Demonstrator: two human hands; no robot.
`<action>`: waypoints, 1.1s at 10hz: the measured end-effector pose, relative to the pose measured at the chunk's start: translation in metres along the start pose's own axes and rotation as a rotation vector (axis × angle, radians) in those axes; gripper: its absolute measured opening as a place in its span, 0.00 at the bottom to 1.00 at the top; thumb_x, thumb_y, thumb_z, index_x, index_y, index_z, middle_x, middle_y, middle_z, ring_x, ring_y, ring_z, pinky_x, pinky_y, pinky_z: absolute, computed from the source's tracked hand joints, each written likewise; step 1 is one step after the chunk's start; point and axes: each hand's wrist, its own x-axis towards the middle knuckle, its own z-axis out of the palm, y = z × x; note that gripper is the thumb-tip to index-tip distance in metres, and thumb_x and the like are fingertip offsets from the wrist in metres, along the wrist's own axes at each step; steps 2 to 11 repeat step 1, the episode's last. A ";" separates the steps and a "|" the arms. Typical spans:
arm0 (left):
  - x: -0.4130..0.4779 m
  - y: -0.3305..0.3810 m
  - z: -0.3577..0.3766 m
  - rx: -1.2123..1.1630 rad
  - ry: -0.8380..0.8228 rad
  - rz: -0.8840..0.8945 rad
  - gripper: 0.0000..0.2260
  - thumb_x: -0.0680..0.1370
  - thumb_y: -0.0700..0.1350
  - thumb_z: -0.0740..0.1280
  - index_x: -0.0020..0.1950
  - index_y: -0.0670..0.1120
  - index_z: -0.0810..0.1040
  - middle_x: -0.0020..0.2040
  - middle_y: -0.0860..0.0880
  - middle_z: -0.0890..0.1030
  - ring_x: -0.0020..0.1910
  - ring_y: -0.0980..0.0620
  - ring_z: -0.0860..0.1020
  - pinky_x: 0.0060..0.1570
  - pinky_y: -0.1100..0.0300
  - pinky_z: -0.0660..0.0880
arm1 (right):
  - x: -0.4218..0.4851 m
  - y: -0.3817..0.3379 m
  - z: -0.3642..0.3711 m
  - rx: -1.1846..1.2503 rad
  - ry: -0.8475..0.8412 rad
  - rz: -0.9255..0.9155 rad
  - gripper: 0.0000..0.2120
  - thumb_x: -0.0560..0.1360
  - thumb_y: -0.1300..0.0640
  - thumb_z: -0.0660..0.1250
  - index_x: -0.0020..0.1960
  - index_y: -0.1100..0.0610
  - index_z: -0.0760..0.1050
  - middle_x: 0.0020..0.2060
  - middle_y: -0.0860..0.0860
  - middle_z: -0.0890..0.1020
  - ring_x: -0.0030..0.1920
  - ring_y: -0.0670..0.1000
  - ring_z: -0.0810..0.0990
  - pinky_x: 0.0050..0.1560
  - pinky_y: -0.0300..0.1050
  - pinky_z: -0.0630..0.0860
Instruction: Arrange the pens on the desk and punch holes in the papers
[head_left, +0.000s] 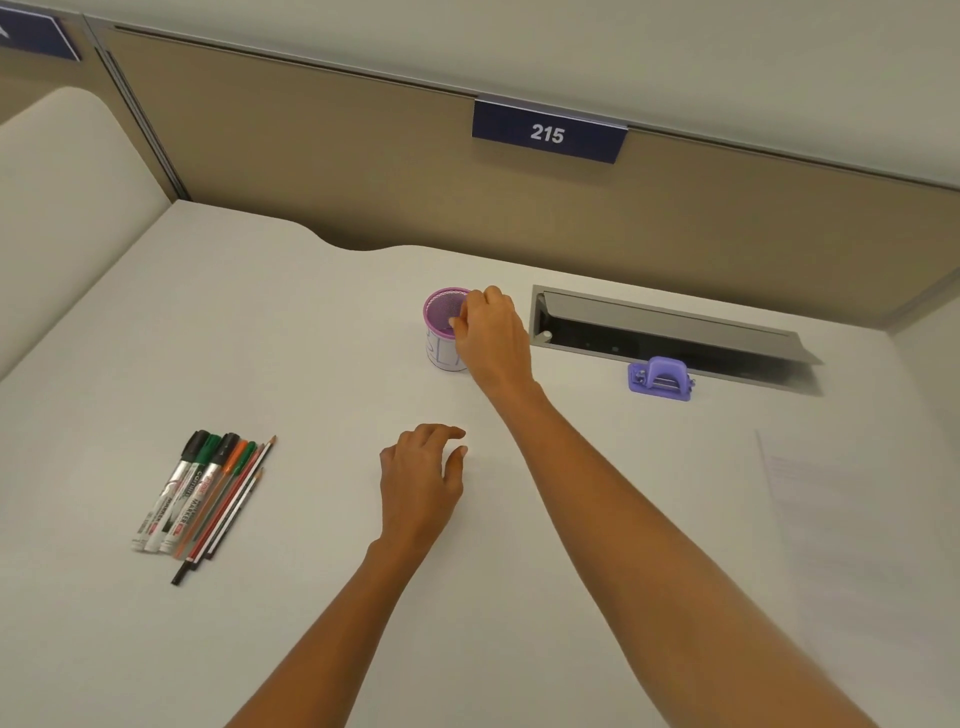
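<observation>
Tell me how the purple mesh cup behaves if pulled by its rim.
Probably light: the purple mesh cup looks empty. Upright, pulled high at its rim by the right hand, it may tip. It likely slides easily on the smooth desk.

Bright, even, diffuse overhead lighting.
Shadows faint on the white laminate desk (311, 338); wide-angle bending at frame edges; slight overall softness.

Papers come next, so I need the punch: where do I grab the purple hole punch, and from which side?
Probably the raised arched handle of the hole punch, pinched across its sides, coming from above on the near side. Its base lies flat on the desk, and the open cable tray sits close behind it.
</observation>
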 end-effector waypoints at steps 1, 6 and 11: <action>-0.003 0.014 0.006 -0.012 0.008 -0.018 0.10 0.78 0.48 0.63 0.59 0.51 0.78 0.58 0.51 0.80 0.57 0.50 0.76 0.58 0.54 0.67 | -0.032 -0.001 0.001 0.113 0.060 -0.015 0.16 0.77 0.61 0.66 0.64 0.61 0.73 0.62 0.58 0.76 0.61 0.57 0.75 0.55 0.48 0.78; -0.003 0.014 0.006 -0.012 0.008 -0.018 0.10 0.78 0.48 0.63 0.59 0.51 0.78 0.58 0.51 0.80 0.57 0.50 0.76 0.58 0.54 0.67 | -0.032 -0.001 0.001 0.113 0.060 -0.015 0.16 0.77 0.61 0.66 0.64 0.61 0.73 0.62 0.58 0.76 0.61 0.57 0.75 0.55 0.48 0.78; -0.003 0.014 0.006 -0.012 0.008 -0.018 0.10 0.78 0.48 0.63 0.59 0.51 0.78 0.58 0.51 0.80 0.57 0.50 0.76 0.58 0.54 0.67 | -0.032 -0.001 0.001 0.113 0.060 -0.015 0.16 0.77 0.61 0.66 0.64 0.61 0.73 0.62 0.58 0.76 0.61 0.57 0.75 0.55 0.48 0.78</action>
